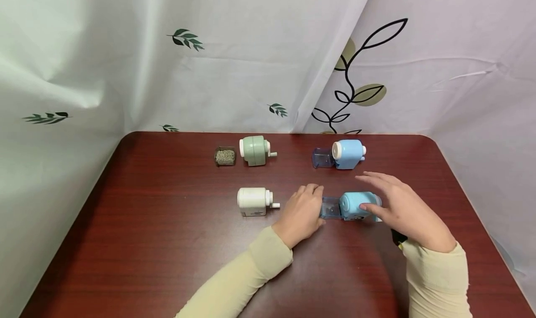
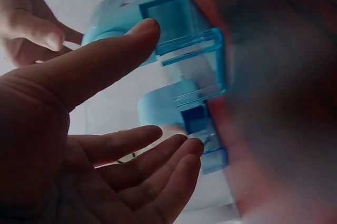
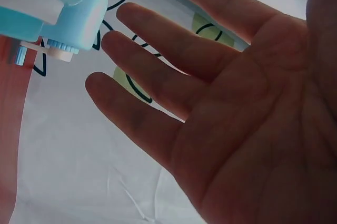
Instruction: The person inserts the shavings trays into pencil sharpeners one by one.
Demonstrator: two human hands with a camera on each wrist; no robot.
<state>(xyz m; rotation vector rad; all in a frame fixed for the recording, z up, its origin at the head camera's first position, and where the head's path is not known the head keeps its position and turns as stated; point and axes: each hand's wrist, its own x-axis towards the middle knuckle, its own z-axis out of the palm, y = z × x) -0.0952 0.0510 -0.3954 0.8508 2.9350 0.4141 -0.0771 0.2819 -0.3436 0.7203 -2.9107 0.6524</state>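
The light-blue pencil sharpener (image 1: 353, 202) sits near, on the right, its see-through drawer (image 1: 331, 208) sticking out left. The left hand (image 1: 300, 213) is wide by the drawer's end; the right hand (image 1: 407, 210) is wide beside the sharpener. The drawer step seems in hand; sliding it calls for a steady sharpener.

Booth: leaf-print curtain (image 1: 234, 85), reddish table (image 1: 146, 243)

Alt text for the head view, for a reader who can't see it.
A left hand and right hand flank a turquoise crank sharpener and a clear blue drawer on a dark red table. A white sharpener stands farther left; a green sharpener and blue sharpener stand behind.
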